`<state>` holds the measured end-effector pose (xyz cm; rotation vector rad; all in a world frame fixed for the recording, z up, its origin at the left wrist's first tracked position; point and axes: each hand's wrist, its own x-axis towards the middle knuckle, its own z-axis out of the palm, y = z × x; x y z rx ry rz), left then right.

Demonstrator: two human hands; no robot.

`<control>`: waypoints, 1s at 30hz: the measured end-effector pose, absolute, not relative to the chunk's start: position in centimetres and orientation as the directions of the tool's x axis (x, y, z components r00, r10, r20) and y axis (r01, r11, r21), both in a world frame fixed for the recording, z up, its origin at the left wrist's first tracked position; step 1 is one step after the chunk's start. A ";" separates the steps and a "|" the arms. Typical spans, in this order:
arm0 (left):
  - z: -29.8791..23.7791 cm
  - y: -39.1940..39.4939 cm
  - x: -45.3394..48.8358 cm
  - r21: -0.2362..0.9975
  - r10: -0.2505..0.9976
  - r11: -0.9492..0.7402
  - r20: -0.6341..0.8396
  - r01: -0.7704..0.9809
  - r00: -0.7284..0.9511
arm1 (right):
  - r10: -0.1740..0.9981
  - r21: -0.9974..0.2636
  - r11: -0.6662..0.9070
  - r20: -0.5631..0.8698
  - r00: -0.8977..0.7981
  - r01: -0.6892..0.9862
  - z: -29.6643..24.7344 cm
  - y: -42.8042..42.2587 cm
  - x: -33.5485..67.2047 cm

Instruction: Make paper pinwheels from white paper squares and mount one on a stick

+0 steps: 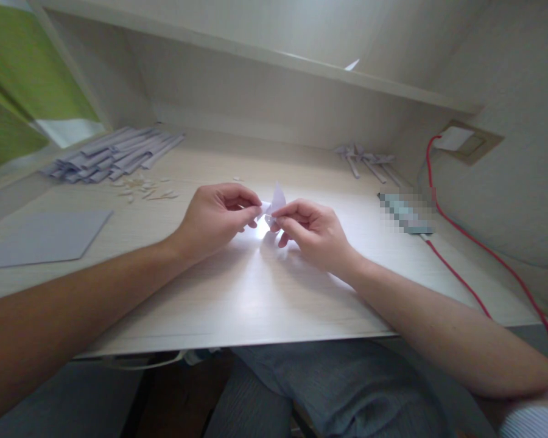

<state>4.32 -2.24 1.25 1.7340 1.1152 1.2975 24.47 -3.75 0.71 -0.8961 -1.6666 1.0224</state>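
Presently, the white folded paper (278, 196) is held between the two hands, near the middle of the surface (173, 322), and seems to be raised a little above it. Its tallest part is a pointed flap, which stands almost upright with the tip up; a smaller part reaches sideways to the left. I judge that this relation matters most: the flap rises directly from the fingers of the right hand (313, 231), which pinch the paper low down, so this hand is the nearer one to it. The fingers of the left hand (221, 213) are closed narrowly on the opposite, left end. How the folds lie between the fingertips, I cannot tell. Farther out, behind the left hand, there are small white bits (141, 187) and a pile of paper rolls (119, 155); a flat sheet (50, 237) lies to the left. Well apart, behind the right hand, lie some paper pieces with stems (368, 163).
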 end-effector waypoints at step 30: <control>1.4 -2.4 4.5 0.923 0.945 -0.328 0.319 0.200 0.077 | 0.891 -0.911 0.393 0.343 -0.297 0.127 0.6 -4.0 24.3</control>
